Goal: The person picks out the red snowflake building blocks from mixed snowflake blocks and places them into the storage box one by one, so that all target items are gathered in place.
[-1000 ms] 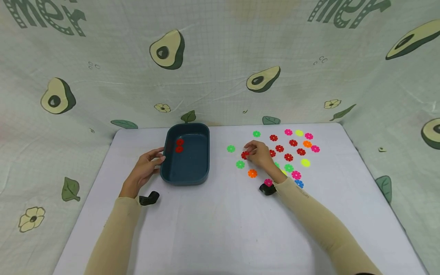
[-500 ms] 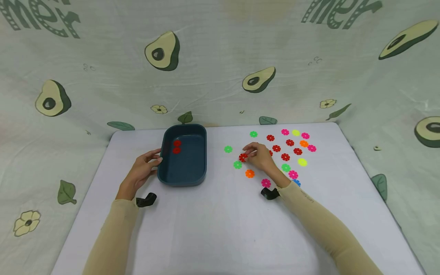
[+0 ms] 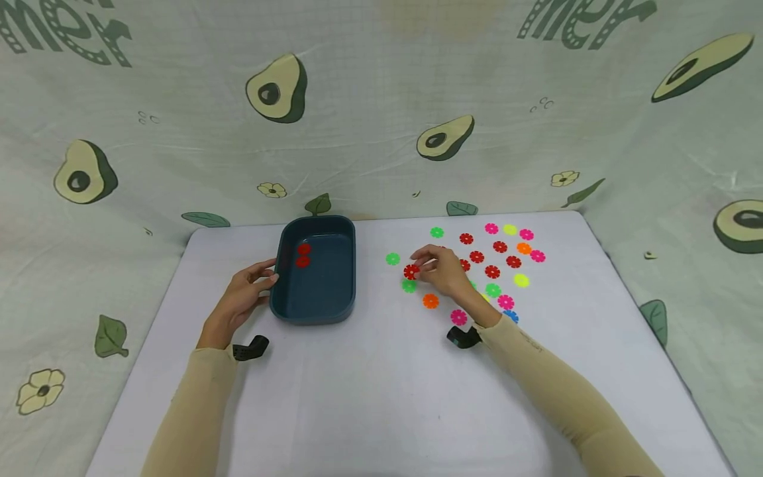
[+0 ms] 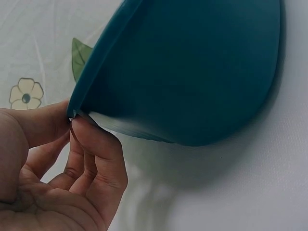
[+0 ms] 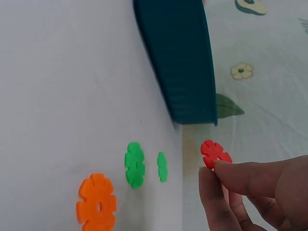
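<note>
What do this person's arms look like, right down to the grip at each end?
The left sleeve and right sleeve are long and beige; the right bears a dark marking too small to read. The left grip and right grip are ungloved hands, with a black angular piece jutting out behind each.

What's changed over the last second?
The right hand has shifted slightly left, toward the tray, with a red flower piece pinched at its fingertips; that piece now partly covers a green piece in the head view. Nothing was visibly let go. The left hand still holds the tray's edge, and two red pieces remain inside.
</note>
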The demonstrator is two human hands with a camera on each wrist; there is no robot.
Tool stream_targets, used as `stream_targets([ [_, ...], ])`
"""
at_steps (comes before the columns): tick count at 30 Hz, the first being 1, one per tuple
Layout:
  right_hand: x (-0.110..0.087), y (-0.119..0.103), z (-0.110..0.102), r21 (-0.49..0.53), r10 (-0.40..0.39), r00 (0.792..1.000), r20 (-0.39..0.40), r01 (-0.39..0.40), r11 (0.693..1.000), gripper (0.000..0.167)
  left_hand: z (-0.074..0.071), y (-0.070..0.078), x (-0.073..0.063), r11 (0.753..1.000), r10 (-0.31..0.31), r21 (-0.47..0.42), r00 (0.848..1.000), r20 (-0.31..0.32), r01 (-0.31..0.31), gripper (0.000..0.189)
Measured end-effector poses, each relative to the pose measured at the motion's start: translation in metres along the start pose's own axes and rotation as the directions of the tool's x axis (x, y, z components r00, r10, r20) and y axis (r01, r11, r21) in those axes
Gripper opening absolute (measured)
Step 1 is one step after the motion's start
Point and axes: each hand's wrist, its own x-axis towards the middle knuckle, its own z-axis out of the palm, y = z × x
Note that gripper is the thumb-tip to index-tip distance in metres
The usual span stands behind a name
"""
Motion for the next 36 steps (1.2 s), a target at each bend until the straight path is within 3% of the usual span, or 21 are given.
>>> stream_targets([
  [20, 0.021, -0.036, 0.03, 0.038, -0.067, 0.997, 0.039, 0.066, 0.997, 0.03, -0.001, -0.001, 0.001, 0.999, 0.016, -0.048, 1.0, -0.008, -0.016, 0.057],
  [36, 0.034, -0.066, 0.06, 0.076, -0.075, 0.994, 0.081, 0.069, 0.995, 0.032, 0.0, 0.0, 0.0, 0.998, 0.012, -0.057, 1.0, -0.005, -0.013, 0.058],
])
